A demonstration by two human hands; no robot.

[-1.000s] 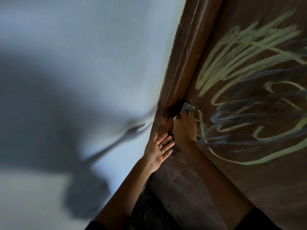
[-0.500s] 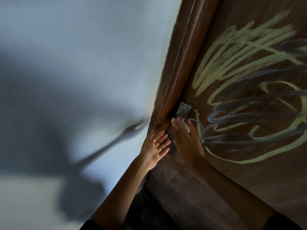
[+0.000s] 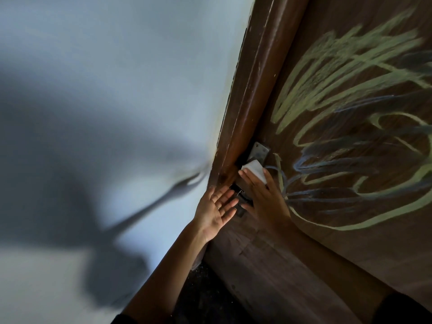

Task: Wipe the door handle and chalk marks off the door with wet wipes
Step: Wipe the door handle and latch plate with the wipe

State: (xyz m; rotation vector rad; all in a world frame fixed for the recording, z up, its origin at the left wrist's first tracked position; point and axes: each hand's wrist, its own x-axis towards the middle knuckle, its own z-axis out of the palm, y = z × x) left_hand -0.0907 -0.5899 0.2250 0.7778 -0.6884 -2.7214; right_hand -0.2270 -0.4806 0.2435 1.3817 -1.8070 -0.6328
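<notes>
A dark brown wooden door (image 3: 332, 258) fills the right side, covered with yellow-green and blue chalk marks (image 3: 346, 127). Near its left edge sits a metal handle plate (image 3: 258, 152). My right hand (image 3: 264, 197) lies flat over the handle area and presses a white wet wipe (image 3: 254, 170) against the plate, the wipe showing past the fingertips. The handle itself is hidden under that hand. My left hand (image 3: 216, 210) is open, palm up, fingers spread, resting by the door edge just left of the right hand.
A brown door frame (image 3: 254, 85) runs diagonally beside the door. A pale blue-white wall (image 3: 117, 90) takes up the left half, with dark shadows of my arms across it. A dark floor strip (image 3: 201, 298) shows at the bottom.
My right hand has slid down and opened flat, so the white wipe now shows beyond its fingertips on the plate. The left hand has stayed open beside it.
</notes>
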